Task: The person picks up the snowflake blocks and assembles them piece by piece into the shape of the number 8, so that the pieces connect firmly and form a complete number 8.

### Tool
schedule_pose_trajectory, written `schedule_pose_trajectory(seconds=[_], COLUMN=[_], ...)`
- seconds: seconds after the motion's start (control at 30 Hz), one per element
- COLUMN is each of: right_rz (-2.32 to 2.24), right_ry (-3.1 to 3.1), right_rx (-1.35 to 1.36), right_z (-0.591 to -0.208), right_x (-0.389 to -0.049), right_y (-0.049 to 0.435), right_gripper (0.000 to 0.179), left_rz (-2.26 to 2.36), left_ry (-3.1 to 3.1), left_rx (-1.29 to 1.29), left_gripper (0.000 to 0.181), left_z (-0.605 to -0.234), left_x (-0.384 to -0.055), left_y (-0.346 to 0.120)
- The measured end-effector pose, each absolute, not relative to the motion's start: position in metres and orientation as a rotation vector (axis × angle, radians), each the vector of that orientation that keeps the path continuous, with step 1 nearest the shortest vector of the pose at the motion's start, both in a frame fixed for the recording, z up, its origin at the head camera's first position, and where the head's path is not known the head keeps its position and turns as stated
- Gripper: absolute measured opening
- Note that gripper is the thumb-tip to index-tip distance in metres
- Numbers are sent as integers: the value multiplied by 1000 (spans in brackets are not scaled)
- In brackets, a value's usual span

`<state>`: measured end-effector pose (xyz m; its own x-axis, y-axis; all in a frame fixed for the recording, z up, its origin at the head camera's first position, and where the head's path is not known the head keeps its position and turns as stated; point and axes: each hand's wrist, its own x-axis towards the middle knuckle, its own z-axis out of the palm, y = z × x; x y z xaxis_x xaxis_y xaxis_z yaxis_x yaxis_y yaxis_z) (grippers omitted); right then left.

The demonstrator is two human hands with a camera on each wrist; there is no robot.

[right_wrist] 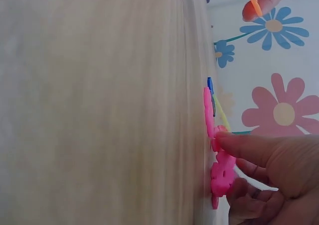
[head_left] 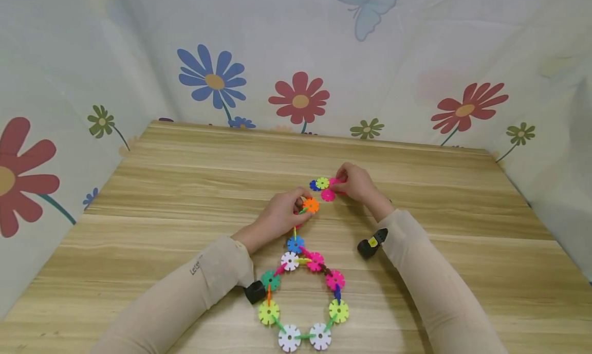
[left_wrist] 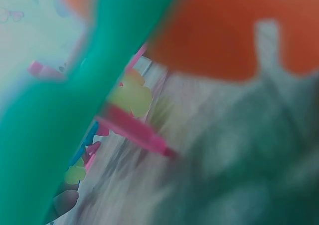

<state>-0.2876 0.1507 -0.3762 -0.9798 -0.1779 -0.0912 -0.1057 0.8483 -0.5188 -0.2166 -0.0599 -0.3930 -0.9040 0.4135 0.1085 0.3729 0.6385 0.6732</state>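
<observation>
My left hand (head_left: 282,212) pinches an orange interlocking disc (head_left: 311,205) with notched edges. A green disc sits edge-on beside it, and a chain runs down to a blue disc (head_left: 296,244). That chain joins a ring of discs lying on the table, among them a white disc (head_left: 290,261) and a dark green disc (head_left: 271,280). At the back, my right hand (head_left: 358,183) pinches a pink disc (right_wrist: 223,172) between thumb and fingers, at a small pile of loose discs. In the left wrist view, the orange and green pieces are close and blurred.
In the pile lie a yellow-green disc (head_left: 322,183), a blue disc (head_left: 314,185) and another pink disc (head_left: 328,195). The wooden table (head_left: 194,184) meets a flower-printed cloth (head_left: 259,25) at the back and sides. A black wrist camera (head_left: 370,246) hangs under the right sleeve.
</observation>
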Motion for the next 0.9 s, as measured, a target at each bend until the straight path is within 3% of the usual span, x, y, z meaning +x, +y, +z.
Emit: schedule_pose_trajectory(seconds=[0.6, 0.9], right_rz=[-1057, -1269], right_ry=[2919, 2891], right_rx=[-246, -454], right_z=[-374, -368], right_x=[-275, -248], right_y=[163, 165], right_gripper=[19, 13], left_rz=[1121, 1131], left_ry=[2790, 2790], left_rx=[656, 653], left_gripper=[32, 33], left_z=[-393, -393], left_x=[-216, -216], left_y=[-59, -60])
